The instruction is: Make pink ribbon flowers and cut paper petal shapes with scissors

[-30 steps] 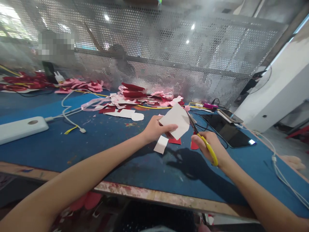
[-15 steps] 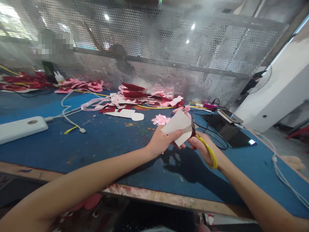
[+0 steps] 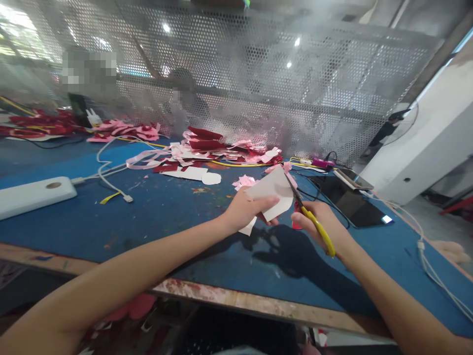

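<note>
My left hand (image 3: 246,212) pinches a piece of white paper (image 3: 271,190), thumb on top and fingers underneath. Closed round yellow-handled scissors (image 3: 320,229), my right hand (image 3: 325,219) keeps the blades against the paper's right edge. Something red shows under my right fingers; I cannot make out what it is. A white paper scrap (image 3: 248,227) lies below my left wrist, close to the table top. Just beyond my left hand is a small heap of shiny pink pieces (image 3: 244,182).
Pink, red and white cut pieces (image 3: 207,148) are piled at the back against a perforated metal screen (image 3: 236,74). A white power bank (image 3: 37,195) with cables lies at the left. To the right are a black tablet (image 3: 351,202) and a phone (image 3: 353,178) on the blue table (image 3: 148,217).
The scissors have tilted, their tips moving left over the paper's edge. The paper has turned slightly, and more of the white scrap shows beneath my left hand.
</note>
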A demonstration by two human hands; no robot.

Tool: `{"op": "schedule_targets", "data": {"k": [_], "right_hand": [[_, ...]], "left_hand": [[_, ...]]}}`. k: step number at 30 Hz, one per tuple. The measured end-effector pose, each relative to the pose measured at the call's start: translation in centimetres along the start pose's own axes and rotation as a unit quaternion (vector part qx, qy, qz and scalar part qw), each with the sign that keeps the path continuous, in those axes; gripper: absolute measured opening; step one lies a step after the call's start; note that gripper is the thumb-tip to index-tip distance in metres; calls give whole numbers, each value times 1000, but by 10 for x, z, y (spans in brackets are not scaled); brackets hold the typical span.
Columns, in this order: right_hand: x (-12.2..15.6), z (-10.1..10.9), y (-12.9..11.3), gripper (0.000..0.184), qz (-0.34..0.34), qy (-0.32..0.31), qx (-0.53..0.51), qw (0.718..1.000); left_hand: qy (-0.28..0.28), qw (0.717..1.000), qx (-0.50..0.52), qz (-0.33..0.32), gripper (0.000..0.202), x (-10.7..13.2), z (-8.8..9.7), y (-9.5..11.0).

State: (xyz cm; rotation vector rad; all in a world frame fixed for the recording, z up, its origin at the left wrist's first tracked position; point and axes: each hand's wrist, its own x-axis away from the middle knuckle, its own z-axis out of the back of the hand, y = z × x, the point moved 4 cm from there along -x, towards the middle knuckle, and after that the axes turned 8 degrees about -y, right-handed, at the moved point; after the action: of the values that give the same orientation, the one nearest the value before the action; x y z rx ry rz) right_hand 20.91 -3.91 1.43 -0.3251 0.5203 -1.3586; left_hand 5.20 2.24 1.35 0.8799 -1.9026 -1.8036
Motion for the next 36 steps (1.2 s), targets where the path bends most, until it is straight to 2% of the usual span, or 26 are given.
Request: {"op": "schedule_targets", "data": {"k": [5, 10, 14, 18, 20, 25, 31, 36], "right_hand": [[0, 3, -1, 56, -1, -2, 16, 1000], [-2, 2, -1, 61, -20, 22, 17, 999], [-4, -6, 1, 58, -33, -5, -72, 997], [-2, -19, -11, 51, 71, -68, -221, 970], [0, -22, -16, 52, 109, -69, -254, 959], [3, -19, -15, 56, 119, -27, -239, 963], [3, -18, -7, 55, 144, -63, -239, 958], [3, -22, -5, 60, 120, -47, -211, 969]], "left_hand": [[0, 1000, -5, -9, 25, 0, 3, 2], [44, 997, 16, -53, 29, -2, 8, 7], [53, 997, -6, -61, 31, 1, 2, 5], [32, 999, -18, -23, 29, 10, -12, -6], [24, 999, -29, -17, 31, 14, -17, -8], [24, 998, -48, -27, 32, 15, -17, -3], [44, 998, -43, -17, 26, 11, -12, 2], [34, 998, -50, -12, 26, 11, -13, -1]]}}
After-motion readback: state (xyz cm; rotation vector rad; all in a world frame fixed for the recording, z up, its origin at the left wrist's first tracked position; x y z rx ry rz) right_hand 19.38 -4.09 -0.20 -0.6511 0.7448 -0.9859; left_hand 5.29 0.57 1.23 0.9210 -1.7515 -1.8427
